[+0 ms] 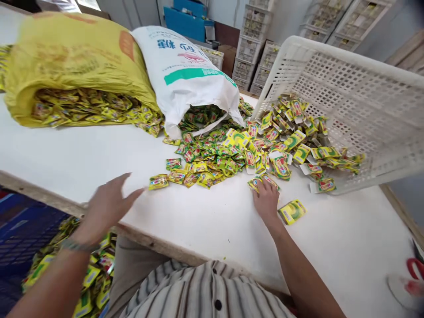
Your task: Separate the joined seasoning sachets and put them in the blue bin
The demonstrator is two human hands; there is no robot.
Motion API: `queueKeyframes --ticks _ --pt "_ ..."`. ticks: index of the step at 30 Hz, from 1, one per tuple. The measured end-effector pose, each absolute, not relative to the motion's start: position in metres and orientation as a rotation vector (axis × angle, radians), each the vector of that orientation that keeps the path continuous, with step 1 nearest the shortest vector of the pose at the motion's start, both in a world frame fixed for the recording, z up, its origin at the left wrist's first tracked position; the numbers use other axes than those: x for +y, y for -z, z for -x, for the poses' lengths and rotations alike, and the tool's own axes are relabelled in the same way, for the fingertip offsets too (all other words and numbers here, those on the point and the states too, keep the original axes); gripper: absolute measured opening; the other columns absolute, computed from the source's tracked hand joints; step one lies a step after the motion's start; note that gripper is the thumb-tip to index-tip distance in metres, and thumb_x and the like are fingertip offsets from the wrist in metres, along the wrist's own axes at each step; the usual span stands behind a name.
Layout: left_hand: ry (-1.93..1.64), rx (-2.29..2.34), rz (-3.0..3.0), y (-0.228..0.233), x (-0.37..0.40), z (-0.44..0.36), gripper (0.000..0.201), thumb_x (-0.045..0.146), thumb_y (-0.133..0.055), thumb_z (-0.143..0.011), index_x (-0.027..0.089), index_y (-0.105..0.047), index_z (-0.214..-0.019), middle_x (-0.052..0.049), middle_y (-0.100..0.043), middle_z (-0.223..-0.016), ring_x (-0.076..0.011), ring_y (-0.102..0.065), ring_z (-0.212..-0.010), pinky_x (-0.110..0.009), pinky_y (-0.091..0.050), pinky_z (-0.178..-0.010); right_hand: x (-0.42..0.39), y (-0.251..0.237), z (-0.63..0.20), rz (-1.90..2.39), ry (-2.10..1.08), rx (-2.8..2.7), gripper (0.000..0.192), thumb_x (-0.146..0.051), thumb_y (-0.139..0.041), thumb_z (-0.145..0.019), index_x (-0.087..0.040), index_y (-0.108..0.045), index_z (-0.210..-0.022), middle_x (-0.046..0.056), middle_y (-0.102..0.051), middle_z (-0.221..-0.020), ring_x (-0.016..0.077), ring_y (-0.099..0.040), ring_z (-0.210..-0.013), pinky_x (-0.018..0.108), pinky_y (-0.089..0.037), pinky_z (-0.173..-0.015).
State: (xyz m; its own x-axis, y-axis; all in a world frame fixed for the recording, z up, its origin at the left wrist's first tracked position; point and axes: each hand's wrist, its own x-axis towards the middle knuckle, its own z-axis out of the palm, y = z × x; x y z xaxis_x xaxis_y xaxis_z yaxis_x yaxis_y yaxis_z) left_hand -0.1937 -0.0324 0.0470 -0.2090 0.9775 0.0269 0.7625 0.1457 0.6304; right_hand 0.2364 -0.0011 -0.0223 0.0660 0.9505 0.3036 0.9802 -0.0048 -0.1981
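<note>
My left hand (111, 203) hovers over the table's front edge, thumb and fingers apart, with nothing in it. Just beyond its thumb lies a small yellow sachet (158, 181), at the end of a loose heap of green and yellow sachets (212, 154). My right hand (267, 201) rests low over the table, its fingers closed on a small yellow and green carton (254, 183), partly hidden by them. A flat yellow carton (293, 212) lies beside that wrist. Small open-flapped cartons (294, 140) spill from a tipped white plastic basket (371, 88).
A yellow bag (79, 53) of yellow sachets and a white sack (195, 75) of green ones lie open along the back. Below the front edge, a blue crate (26, 229) holds filled cartons. Red-handled scissors (414, 268) lie at far right. Stacked white crates (250, 44) stand behind.
</note>
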Motion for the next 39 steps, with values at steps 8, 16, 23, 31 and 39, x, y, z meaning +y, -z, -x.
queueKeyframes --ticks 8,16,23,31,39 --pt "-0.323 1.977 -2.162 -0.003 0.009 0.114 0.035 0.032 -0.053 -0.085 0.013 -0.064 -0.112 -0.019 -0.068 -0.111 -0.0349 -0.059 -0.106 -0.044 -0.043 -0.095 -0.05 -0.006 -0.169 1.368 -0.378 -2.303 0.022 -0.028 -0.06 -0.088 -0.022 -0.068 -0.108 0.009 -0.07 -0.113 0.0247 -0.062 -0.105 0.04 -0.045 -0.089" --pt "-0.563 1.877 -2.005 -0.005 -0.02 0.097 0.033 0.027 -0.038 -0.089 0.016 -0.064 -0.106 -0.017 -0.071 -0.101 -0.033 -0.064 -0.096 -0.044 -0.047 -0.084 0.049 -0.02 -0.15 1.601 -0.204 -2.014 0.045 -0.002 -0.046 -0.078 -0.02 -0.069 -0.112 0.009 -0.071 -0.11 0.0247 -0.061 -0.104 0.04 -0.045 -0.092" --pt "-1.052 1.473 -0.941 -0.021 -0.025 0.095 0.047 0.051 -0.072 -0.066 0.018 -0.056 -0.094 -0.003 -0.066 -0.077 -0.0192 -0.062 -0.07 -0.026 -0.048 -0.054 0.079 -0.014 -0.156 1.769 -0.336 -2.147 0.038 -0.012 -0.054 -0.082 -0.018 -0.065 -0.118 0.011 -0.067 -0.121 0.0244 -0.061 -0.106 0.032 -0.045 -0.087" --pt "-1.035 1.196 -0.806 -0.013 -0.037 0.075 0.042 0.03 -0.082 -0.057 0.014 -0.065 -0.092 -0.002 -0.07 -0.085 -0.0128 -0.059 -0.068 -0.022 -0.045 -0.059 0.006 -0.009 -0.14 1.516 -0.946 -1.504 0.031 -0.043 -0.056 -0.082 -0.016 -0.066 -0.093 0.0 -0.061 -0.066 0.0147 -0.051 -0.058 0.026 -0.042 -0.055" --pt "-0.946 1.091 -0.84 -0.015 -0.047 0.06 0.05 0.022 -0.079 -0.055 0.015 -0.063 -0.102 -0.004 -0.072 -0.091 -0.0191 -0.066 -0.079 -0.031 -0.05 -0.074 -0.026 -0.013 -0.109 1.332 -1.261 -1.376 0.022 -0.04 -0.062 -0.078 -0.019 -0.062 -0.086 0.0 -0.063 -0.075 0.014 -0.056 -0.066 0.024 -0.044 -0.057"
